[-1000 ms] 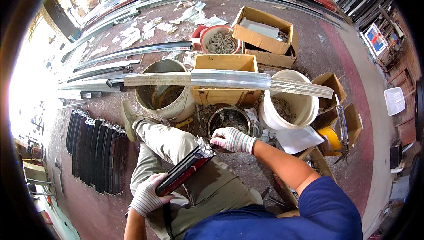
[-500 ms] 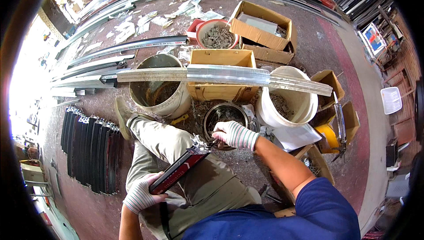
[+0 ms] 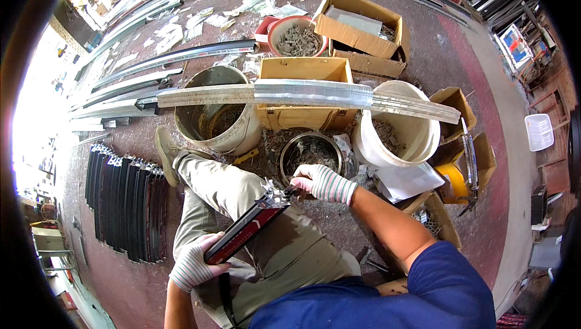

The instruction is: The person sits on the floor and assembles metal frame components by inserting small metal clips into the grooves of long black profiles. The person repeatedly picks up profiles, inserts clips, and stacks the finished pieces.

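My left hand [image 3: 192, 266], in a striped knit glove, is closed around the lower end of a short black metal profile [image 3: 247, 232] with a dark red face. The profile slants up and to the right across my lap. Bright metal fittings [image 3: 272, 196] stick out of its upper end. My right hand [image 3: 327, 184], gloved alike, pinches a small dark metal piece [image 3: 295, 193] right beside those fittings; its exact shape is hidden by the fingers. Just beyond that hand stands a round metal bowl [image 3: 283, 161] with small metal parts in it.
A strip-like board [image 3: 206, 95] lies across a grey bucket [image 3: 247, 132], a wooden box [image 3: 305, 66] and a white bucket [image 3: 417, 129]. Several black profiles [image 3: 124, 208] lie in a row at left. Cardboard boxes [image 3: 357, 48] and a red-rimmed basin [image 3: 270, 42] stand farther back.
The view has shifted slightly. My right hand stays pinched at the profile's upper end, with only a slight move of the fingers; the left keeps its hold.
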Available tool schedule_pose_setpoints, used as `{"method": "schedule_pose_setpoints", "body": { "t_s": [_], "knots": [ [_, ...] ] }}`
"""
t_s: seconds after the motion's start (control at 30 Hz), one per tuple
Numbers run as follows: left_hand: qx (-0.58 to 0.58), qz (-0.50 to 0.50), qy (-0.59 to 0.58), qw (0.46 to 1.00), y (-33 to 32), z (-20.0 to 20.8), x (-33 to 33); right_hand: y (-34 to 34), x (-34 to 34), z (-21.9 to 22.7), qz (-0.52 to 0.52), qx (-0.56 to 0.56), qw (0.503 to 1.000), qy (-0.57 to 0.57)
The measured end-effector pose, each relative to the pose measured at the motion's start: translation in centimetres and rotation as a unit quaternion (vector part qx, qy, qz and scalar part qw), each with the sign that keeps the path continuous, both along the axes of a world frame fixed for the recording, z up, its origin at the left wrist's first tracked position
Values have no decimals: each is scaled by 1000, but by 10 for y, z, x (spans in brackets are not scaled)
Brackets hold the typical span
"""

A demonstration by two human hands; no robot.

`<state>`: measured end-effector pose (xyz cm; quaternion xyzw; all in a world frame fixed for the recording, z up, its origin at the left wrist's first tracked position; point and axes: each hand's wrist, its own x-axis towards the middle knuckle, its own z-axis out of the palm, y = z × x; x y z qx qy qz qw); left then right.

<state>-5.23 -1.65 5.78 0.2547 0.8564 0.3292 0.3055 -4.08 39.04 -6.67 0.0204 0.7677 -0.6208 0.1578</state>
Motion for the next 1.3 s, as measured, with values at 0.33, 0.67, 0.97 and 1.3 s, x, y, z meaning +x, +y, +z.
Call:
{"method": "schedule_pose_setpoints", "body": {
  "t_s": [0.33,0.67,0.97,1.3],
  "knots": [
    [-9,-1,-3,1000,0,0,-2,-2,1,-7,-10,0,1000,15],
    [1,4,-10,1000,-1,-5,-2,-3,-2,9,-4,27,1000,-4],
    [-1,-4,-12,1000,-5,-7,-1,-19,6,-17,-25,-78,996,-27],
    [1,-12,35,999,0,-7,7,-23,25,-9,-53,-61,996,44]
  ]
}}
